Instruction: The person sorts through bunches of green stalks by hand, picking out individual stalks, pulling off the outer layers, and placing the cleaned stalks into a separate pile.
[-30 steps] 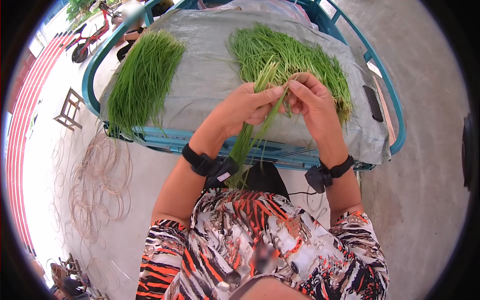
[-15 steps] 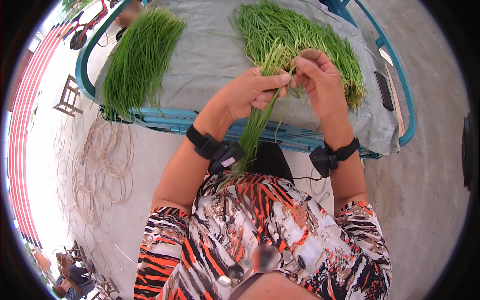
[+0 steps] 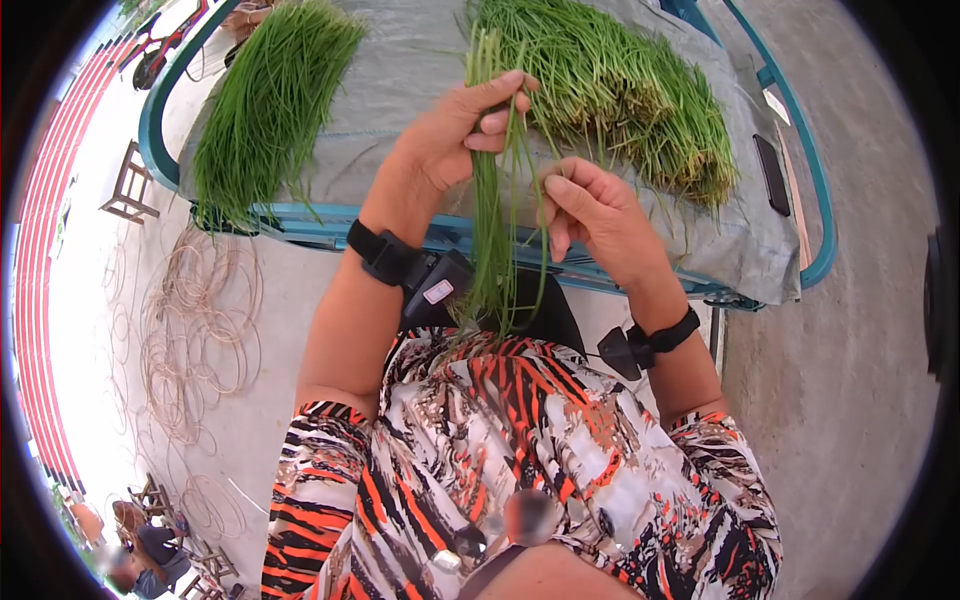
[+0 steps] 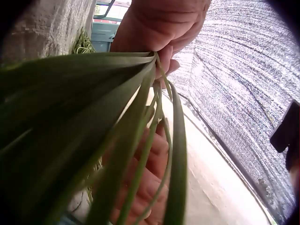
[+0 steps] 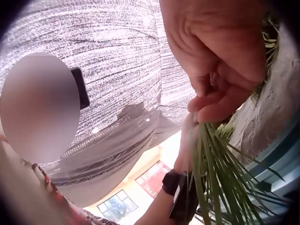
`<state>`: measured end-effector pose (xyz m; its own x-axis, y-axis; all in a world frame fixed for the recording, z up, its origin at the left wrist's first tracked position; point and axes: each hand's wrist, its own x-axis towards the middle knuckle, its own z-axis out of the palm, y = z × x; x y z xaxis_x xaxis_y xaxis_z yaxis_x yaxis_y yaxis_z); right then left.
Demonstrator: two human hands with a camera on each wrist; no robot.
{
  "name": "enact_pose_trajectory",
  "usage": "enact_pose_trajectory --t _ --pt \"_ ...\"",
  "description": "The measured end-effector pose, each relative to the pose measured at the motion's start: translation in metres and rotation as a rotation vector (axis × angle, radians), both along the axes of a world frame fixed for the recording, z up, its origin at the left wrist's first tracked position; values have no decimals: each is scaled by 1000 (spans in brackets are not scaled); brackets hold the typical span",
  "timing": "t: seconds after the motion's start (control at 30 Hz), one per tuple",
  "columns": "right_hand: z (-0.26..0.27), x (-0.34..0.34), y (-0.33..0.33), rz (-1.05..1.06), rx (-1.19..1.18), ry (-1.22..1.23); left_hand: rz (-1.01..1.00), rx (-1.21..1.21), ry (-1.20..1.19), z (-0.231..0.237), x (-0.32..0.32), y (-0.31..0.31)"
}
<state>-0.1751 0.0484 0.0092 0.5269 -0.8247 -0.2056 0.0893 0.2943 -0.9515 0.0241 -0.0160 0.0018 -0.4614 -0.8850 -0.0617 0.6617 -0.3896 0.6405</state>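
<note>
- One bunch of slender green blades [image 3: 487, 200], pale-topped, hung before the blue cart frame [image 3: 152, 130], gripped by the left hand [image 3: 462, 122].
- Right hand [image 3: 602, 212]: fingers curled; any pinched blade could not be determined.
- Hands had parted since the earlier frame.

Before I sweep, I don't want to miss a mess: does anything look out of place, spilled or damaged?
Mainly the thin coils strewn in loose, overlapping loops on the ground beside the blue cart; they look untidy. A few stems droop apart from the bunch in the left hand. I see nothing plainly spilled or damaged.
</note>
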Motion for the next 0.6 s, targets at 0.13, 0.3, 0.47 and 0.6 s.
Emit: enact_pose_trajectory --t 0.13,0.3,0.47,0.6 --pt "-10 -4 8 -14 145 -133 31 48 183 -25 20 -19" --pt "-21 -8 12 -15 144 -234 50 84 238 -44 28 -29" --pt "-26 -13 11 89 -33 55 9 106 303 -59 29 -34" --pt "-11 -16 24 173 -846 651 45 113 282 -59 29 -31"
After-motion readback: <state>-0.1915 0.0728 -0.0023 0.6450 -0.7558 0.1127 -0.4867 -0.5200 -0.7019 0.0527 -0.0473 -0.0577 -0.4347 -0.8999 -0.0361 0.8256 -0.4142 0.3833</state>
